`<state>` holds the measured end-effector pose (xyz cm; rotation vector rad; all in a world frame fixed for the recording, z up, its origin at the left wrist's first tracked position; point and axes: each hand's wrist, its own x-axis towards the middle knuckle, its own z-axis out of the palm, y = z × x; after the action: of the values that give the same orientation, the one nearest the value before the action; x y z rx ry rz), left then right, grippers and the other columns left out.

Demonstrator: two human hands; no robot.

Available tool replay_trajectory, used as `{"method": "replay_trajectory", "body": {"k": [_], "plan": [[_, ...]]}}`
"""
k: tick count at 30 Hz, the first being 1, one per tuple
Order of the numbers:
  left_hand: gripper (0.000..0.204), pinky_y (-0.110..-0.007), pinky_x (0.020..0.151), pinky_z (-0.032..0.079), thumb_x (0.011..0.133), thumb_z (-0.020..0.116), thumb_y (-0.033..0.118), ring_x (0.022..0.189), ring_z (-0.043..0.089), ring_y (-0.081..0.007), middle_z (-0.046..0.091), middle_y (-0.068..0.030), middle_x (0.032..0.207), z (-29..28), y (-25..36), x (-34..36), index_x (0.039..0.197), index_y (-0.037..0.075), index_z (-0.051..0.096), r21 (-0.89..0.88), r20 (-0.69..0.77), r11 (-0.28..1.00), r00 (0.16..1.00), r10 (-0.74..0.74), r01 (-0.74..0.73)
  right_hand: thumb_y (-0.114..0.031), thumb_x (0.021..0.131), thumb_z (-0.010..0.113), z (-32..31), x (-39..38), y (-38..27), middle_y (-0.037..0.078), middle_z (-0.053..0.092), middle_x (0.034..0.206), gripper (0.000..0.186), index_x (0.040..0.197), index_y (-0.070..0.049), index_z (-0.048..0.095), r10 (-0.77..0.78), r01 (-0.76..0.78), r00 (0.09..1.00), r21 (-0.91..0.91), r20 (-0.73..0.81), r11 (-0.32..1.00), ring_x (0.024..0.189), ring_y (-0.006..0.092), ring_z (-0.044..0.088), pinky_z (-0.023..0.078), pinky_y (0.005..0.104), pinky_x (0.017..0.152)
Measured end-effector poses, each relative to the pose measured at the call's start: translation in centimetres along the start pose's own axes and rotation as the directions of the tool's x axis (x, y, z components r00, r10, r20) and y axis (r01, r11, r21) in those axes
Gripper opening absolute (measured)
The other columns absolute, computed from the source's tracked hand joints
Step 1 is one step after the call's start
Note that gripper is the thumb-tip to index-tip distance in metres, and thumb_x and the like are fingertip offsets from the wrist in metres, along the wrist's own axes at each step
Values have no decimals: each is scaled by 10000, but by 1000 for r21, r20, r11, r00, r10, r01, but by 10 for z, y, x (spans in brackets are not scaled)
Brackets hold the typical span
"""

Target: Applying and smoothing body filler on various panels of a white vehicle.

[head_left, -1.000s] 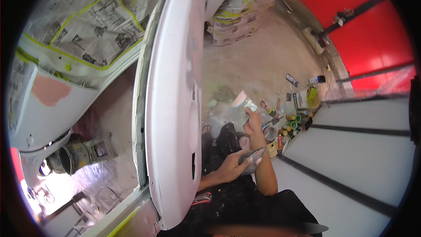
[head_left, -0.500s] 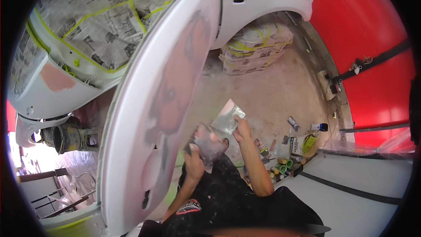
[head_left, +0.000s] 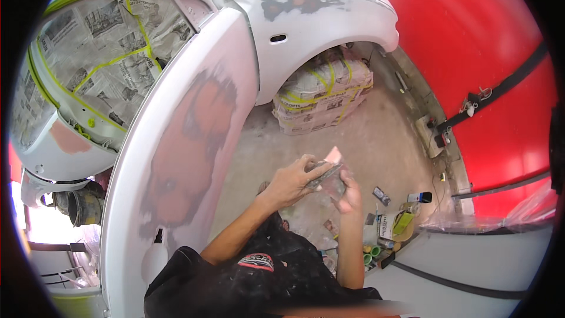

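Both hands have drifted right, off the door (head_left: 176, 159) with its matte pink filler patch. Left hand (head_left: 292, 181) pinches a flat metal spreader (head_left: 325, 172); right hand (head_left: 352, 193) grips a smeared, glossy board (head_left: 335, 184) beneath it, over dusty concrete floor (head_left: 376, 141).

Two hands (head_left: 321, 179), one masked wheel (head_left: 322, 99)

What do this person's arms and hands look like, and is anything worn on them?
Both forearms are bare, with no sleeves reaching them. The left hand and right hand wear no gloves. I can make out no watch or rings. The dark top shows pale smudges and a small red-and-white patch.
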<state>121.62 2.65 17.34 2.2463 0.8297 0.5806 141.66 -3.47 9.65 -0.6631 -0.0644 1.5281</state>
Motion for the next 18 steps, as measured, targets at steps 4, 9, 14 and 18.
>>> {"method": "replay_trajectory", "body": {"k": [4, 9, 14, 18], "plan": [[451, -431, 854, 540, 997, 546, 352, 1041, 648, -307, 578, -133, 1278, 24, -58, 45, 1414, 181, 529, -25, 55, 997, 996, -73, 74, -71, 956, 561, -7, 38, -60, 182, 549, 1384, 494, 1434, -30, 445, -156, 120, 980, 254, 126, 960, 1242, 331, 571, 500, 490, 1041], [619, -422, 914, 550, 1034, 395, 545, 1066, 672, -242, 629, -138, 1288, 12, -89, 142, 1375, 43, 515, -917, 382, -302, 788, -482, 260, 119, 820, 539, 95, 69, -66, 122, 593, 1329, 520, 1282, -87, 658, -339, 613, 736, -790, 586, -37, 1201, 336, 585, 443, 432, 1057], [458, -429, 983, 525, 1025, 501, 352, 1134, 650, -263, 649, -130, 1251, -30, -113, 216, 1377, 58, 521, -765, 513, -567, 822, -247, 306, 162, 722, 518, 138, 120, -109, 149, 608, 1278, 602, 1221, -120, 704, -234, 570, 720, -749, 653, -339, 1189, 352, 588, 426, 413, 1070], [477, -430, 958, 549, 995, 572, 263, 1087, 671, -275, 640, -165, 1249, -62, -147, 273, 1398, 20, 491, -797, 477, -501, 860, -179, 338, 177, 698, 506, 119, 157, -173, 159, 616, 1256, 627, 1215, -118, 702, -219, 366, 829, -795, 515, -484, 1173, 341, 599, 461, 399, 1021]]}}
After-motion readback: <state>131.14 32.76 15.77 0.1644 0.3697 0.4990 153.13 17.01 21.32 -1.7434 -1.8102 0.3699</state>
